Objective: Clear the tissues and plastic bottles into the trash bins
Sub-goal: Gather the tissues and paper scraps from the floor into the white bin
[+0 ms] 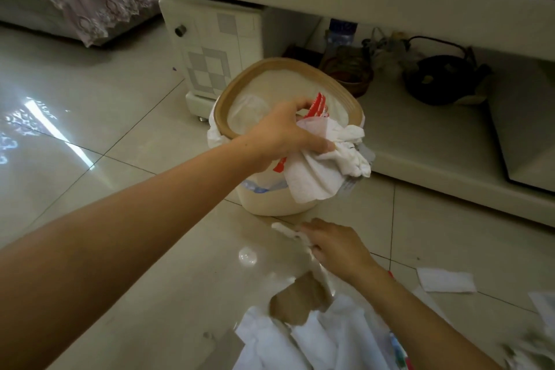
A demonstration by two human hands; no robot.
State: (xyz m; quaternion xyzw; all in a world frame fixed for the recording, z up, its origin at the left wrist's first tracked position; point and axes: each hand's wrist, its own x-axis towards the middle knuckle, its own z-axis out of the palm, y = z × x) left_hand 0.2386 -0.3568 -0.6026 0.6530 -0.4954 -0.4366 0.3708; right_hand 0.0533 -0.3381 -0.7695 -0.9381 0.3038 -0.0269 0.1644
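My left hand (285, 132) grips a bundle of white tissues (324, 165) together with a red and white wrapper (316, 106), held over the front rim of a cream trash bin (282, 201) with a tan ring and a white liner. Lower down, my right hand (336, 246) pinches a small white tissue (289, 231) just above the tiled floor in front of the bin. A heap of white tissues (300, 342) lies on the floor at the bottom of the view. One flat tissue (444, 279) lies on the tiles to the right.
A low cream cabinet (420, 141) runs behind the bin, its shelf holding a dark basket (441, 81), a brown bowl (351, 75) and a plastic bottle (341, 33). A small drawer unit (213, 48) stands left of the bin. Glossy tiles stretch to the left.
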